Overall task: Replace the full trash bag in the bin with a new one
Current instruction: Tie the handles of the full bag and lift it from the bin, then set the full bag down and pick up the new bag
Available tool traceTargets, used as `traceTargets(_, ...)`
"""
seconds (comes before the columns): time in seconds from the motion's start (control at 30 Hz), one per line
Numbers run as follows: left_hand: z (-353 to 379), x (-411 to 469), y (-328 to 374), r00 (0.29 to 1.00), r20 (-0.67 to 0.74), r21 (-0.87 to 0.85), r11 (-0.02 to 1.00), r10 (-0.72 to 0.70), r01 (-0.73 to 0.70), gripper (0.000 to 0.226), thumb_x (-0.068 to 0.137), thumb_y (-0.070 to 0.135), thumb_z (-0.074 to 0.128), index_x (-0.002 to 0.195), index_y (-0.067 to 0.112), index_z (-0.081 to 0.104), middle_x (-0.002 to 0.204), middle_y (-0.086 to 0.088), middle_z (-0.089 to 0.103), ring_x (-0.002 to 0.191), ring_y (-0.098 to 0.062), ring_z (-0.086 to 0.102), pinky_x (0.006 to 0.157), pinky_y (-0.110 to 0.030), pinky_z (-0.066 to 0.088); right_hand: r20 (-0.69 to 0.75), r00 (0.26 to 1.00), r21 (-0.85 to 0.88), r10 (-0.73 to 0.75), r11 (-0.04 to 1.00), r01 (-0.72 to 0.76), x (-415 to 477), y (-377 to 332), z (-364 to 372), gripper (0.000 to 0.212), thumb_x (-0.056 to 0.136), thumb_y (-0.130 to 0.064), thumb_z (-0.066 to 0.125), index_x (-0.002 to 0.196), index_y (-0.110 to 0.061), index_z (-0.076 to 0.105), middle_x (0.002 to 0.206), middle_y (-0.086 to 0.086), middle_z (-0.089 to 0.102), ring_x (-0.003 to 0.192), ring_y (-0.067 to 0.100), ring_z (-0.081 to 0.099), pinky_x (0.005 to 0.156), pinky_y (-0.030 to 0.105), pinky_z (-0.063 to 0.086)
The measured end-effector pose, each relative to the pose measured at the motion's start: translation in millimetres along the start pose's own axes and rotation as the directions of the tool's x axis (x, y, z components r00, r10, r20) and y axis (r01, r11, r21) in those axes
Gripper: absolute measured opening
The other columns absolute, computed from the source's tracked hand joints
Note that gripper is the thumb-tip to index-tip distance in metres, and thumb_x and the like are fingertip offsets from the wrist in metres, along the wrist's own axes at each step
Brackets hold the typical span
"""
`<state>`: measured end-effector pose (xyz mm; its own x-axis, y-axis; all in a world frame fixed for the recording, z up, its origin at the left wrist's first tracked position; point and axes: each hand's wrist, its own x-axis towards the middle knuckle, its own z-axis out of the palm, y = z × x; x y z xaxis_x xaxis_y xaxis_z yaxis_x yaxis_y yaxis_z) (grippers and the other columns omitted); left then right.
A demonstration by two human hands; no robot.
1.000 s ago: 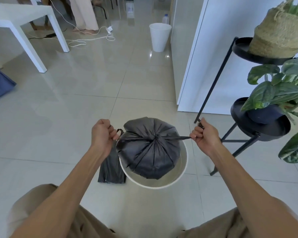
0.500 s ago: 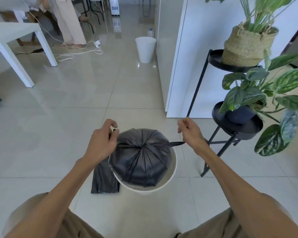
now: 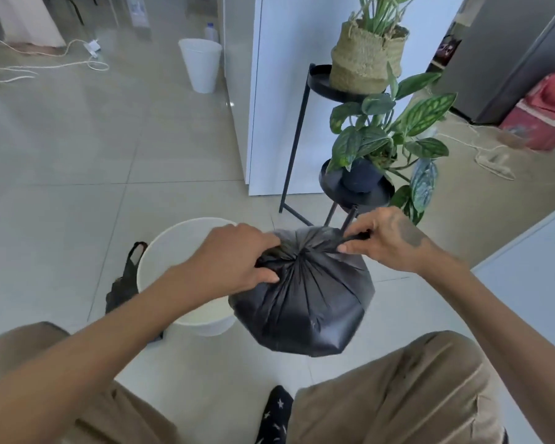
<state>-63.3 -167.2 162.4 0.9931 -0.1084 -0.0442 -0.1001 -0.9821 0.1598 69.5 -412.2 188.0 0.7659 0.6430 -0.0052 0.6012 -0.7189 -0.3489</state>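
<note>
Underfoot, glossy pale floor tiles [image 3: 77,149] run back to a white wall panel [image 3: 285,91], with a second white bin [image 3: 201,64] standing well away beside it. A black metal plant stand [image 3: 302,129] carries a woven basket pot [image 3: 364,57] above and a broad-leafed plant [image 3: 394,123] below. Nearer, the round white bin [image 3: 161,264] sits open on the tiles, and a crumpled black spare bag [image 3: 125,283] lies just beside its left wall. The full trash bag [image 3: 305,302], wrinkled shiny black plastic gathered to a knot, hangs to the bin's right. The left hand [image 3: 234,261] is clenched on the gathered neck; the right hand [image 3: 385,241] pinches a black tie strip.
</note>
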Motion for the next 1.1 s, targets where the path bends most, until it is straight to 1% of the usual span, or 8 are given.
traceTargets(0.07, 34.1, 15.5, 19.2, 0.999, 0.041, 0.022, 1.0, 0.0, -0.001, 0.044, 0.088, 0.054, 0.064, 0.122, 0.027, 0.058, 0.106, -0.003, 0.067, 0.098, -0.03, 0.064, 0.07, -0.034, 0.041, 0.04, 0.995, 0.024, 0.09, 0.996, -0.091, -4.5, 29.5, 22.4, 0.009, 0.079, -0.032, 0.082, 0.079, -0.023, 0.081, 0.066, -0.016, 0.066, 0.063, -0.001, 0.06, 0.06, 0.01, 0.042)
traceTargets(0.17, 90.2, 32.1, 42.4, 0.994, 0.108, -0.002, 1.0, -0.014, 0.014, 0.034, 0.091, 0.045, 0.066, 0.11, 0.018, 0.059, 0.106, -0.007, 0.066, 0.095, -0.032, 0.065, 0.068, -0.033, 0.036, 0.161, 0.962, -0.007, 0.22, 0.975, -0.222, -6.3, 71.9, 73.3, 0.013, 0.082, -0.03, 0.078, 0.088, -0.02, 0.081, 0.088, -0.002, 0.076, 0.083, 0.015, 0.066, 0.073, 0.026, 0.052)
traceTargets(0.23, 125.0, 40.7, 49.5, 0.987, 0.157, -0.044, 0.998, -0.035, 0.043, 0.029, 0.092, 0.038, 0.065, 0.11, 0.015, 0.059, 0.109, -0.009, 0.066, 0.098, -0.033, 0.065, 0.069, -0.034, 0.039, 0.251, 0.929, -0.03, 0.271, 0.962, -0.273, -3.5, 92.5, 106.4, 0.016, 0.084, -0.03, 0.076, 0.095, -0.019, 0.08, 0.1, 0.001, 0.075, 0.088, 0.016, 0.064, 0.067, 0.018, 0.046)
traceTargets(0.4, 188.1, 60.3, 47.0, 0.955, 0.273, -0.218, 0.959, -0.118, 0.18, 0.036, 0.093, 0.018, 0.058, 0.129, 0.016, 0.057, 0.121, -0.013, 0.068, 0.107, -0.035, 0.065, 0.085, -0.04, 0.052, 0.326, 0.888, -0.19, 0.324, 0.943, -0.275, 9.1, 108.9, 165.8, 0.023, 0.092, -0.035, 0.064, 0.11, -0.024, 0.074, 0.121, 0.003, 0.063, 0.108, 0.025, 0.06, 0.094, 0.037, 0.049)
traceTargets(0.6, 214.4, 63.7, 44.1, 0.921, 0.361, -0.415, 0.859, -0.147, 0.3, 0.053, 0.092, 0.006, 0.054, 0.144, 0.014, 0.05, 0.135, -0.013, 0.062, 0.125, -0.032, 0.056, 0.101, -0.036, 0.048, 0.356, 0.856, -0.351, 0.374, 0.903, -0.249, 11.8, 116.2, 206.1, 0.029, 0.093, -0.022, 0.055, 0.12, -0.022, 0.066, 0.127, 0.003, 0.064, 0.118, 0.025, 0.058, 0.098, 0.036, 0.048)
traceTargets(0.8, 202.8, 62.9, 53.5, 0.973, 0.209, -0.18, 0.975, -0.093, 0.132, 0.02, 0.089, 0.014, 0.057, 0.107, 0.011, 0.065, 0.105, -0.01, 0.07, 0.101, -0.03, 0.063, 0.071, -0.032, 0.039, 0.319, 0.879, -0.22, 0.354, 0.93, -0.295, 7.2, 110.6, 202.5, 0.033, 0.099, -0.017, 0.05, 0.126, -0.006, 0.065, 0.134, 0.012, 0.059, 0.123, 0.029, 0.056, 0.101, 0.036, 0.047)
traceTargets(0.97, 197.4, 55.9, 59.6, 0.945, 0.319, -0.038, 0.995, -0.078, 0.095, 0.027, 0.094, 0.023, 0.058, 0.118, 0.011, 0.064, 0.115, -0.013, 0.067, 0.106, -0.032, 0.065, 0.074, -0.035, 0.043, 0.367, 0.869, -0.162, 0.332, 0.943, -0.292, -1.0, 106.1, 192.0, 0.044, 0.096, -0.021, 0.057, 0.14, -0.016, 0.055, 0.148, 0.007, 0.048, 0.137, 0.025, 0.042, 0.11, 0.03, 0.034)
traceTargets(1.1, 174.6, 49.2, 55.6, 0.955, 0.289, -0.07, 0.993, -0.066, 0.09, 0.029, 0.095, 0.022, 0.056, 0.121, 0.01, 0.062, 0.117, -0.015, 0.065, 0.108, -0.034, 0.063, 0.076, -0.038, 0.046, 0.321, 0.907, -0.088, 0.274, 0.962, -0.259, 13.7, 84.0, 173.4, 0.038, 0.096, -0.022, 0.058, 0.134, -0.016, 0.061, 0.142, 0.008, 0.056, 0.125, 0.026, 0.054, 0.108, 0.031, 0.041)
